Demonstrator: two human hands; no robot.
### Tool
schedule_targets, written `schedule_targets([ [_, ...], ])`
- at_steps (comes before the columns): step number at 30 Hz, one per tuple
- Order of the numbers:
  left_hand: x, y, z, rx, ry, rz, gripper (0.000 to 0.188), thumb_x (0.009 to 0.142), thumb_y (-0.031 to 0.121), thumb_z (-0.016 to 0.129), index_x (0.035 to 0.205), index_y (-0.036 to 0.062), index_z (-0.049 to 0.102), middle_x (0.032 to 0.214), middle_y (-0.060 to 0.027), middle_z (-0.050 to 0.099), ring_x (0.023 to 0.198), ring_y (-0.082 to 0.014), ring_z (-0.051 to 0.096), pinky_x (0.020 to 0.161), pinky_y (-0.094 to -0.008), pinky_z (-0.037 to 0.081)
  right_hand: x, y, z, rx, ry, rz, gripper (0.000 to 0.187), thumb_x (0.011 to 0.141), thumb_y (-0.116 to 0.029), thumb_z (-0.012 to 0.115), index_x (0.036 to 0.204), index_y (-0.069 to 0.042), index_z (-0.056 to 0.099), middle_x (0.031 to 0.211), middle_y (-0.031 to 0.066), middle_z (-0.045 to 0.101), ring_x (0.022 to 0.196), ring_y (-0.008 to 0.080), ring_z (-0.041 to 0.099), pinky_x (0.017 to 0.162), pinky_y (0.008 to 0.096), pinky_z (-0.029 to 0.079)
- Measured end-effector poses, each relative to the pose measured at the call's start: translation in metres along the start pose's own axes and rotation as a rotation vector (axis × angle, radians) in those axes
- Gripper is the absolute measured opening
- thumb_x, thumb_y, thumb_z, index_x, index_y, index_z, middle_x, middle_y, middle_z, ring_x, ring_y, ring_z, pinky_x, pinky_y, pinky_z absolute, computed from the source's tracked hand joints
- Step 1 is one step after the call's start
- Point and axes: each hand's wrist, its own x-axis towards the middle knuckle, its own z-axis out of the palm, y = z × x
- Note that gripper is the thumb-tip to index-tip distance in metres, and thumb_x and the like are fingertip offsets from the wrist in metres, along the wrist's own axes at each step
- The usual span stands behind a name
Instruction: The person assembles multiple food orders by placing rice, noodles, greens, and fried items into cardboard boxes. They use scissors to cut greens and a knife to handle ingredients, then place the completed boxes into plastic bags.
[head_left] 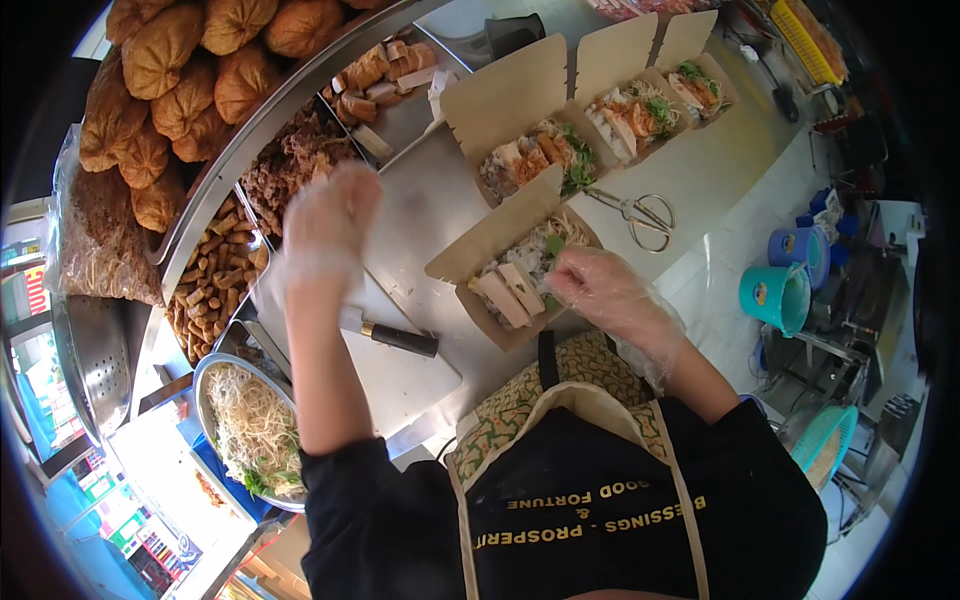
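Note:
In a clear plastic glove, my left hand (335, 215) is over the tray of brown shredded meat (285, 165); motion blurs its fingers. My right hand (605, 285), also gloved, has its fingers curled in at the right side of an open cardboard box (510, 338). What those fingers pinch, if anything, is hidden. Inside this box lie white rice noodles (535, 255), pale sausage slices (510, 290), bean sprouts and a green leaf (555, 243). Metal scissors (645, 220) rest just beyond my right hand. A black-handled knife (400, 339) lies on a white cutting board (400, 370).
Three filled open boxes (540, 165) line the steel counter farther off. At left are brown fried pieces (210, 280), a bowl of bean sprouts (250, 420) and piled golden fried dough balls (180, 100). Sliced sausage (375, 80) sits behind. Teal and blue buckets (775, 300) stand at right.

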Motion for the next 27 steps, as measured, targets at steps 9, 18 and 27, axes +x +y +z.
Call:
schedule_targets([
  [9, 0.197, -0.042, 0.096, 0.607, -0.157, -0.041, 0.024, 0.095, 0.022, 0.053, 0.110, 0.0151, 0.070, 0.116, -0.0091, 0.069, 0.111, -0.0284, 0.065, 0.092, -0.0383, 0.053, -0.016, -0.011, -0.003, 0.089, 0.106, 0.010, 0.019, 0.092, -0.024, 0.060, 0.091, -0.005, 0.060, 0.081, 0.0169, 0.063, 0.076, 0.0364, 0.062, 0.068, 0.0443, 0.048],
  [18, 0.133, -0.041, 0.056, -0.596, -0.214, -0.147, 0.031, 0.085, 0.036, 0.068, 0.094, 0.0072, 0.063, 0.087, -0.0029, 0.066, 0.077, -0.0130, 0.061, 0.069, -0.0291, 0.050, -0.006, -0.017, -0.008, 0.265, 0.098, -0.115, 0.009, 0.092, -0.011, 0.065, 0.097, -0.003, 0.064, 0.079, 0.0044, 0.064, 0.068, 0.0106, 0.055, 0.063, 0.0283, 0.047],
  [27, -0.040, 0.065, 0.022, -1.396, -0.283, -0.011, 0.034, 0.076, 0.005, 0.081, 0.099, 0.0093, 0.056, 0.087, 0.0004, 0.060, 0.072, -0.0081, 0.056, 0.061, -0.0218, 0.045, 0.002, -0.056, -0.027, 0.703, 0.068, -0.434, 0.042, 0.092, -0.005, 0.066, 0.133, -0.005, 0.056, 0.112, 0.0020, 0.062, 0.087, 0.0031, 0.056, 0.074, 0.0192, 0.047],
])
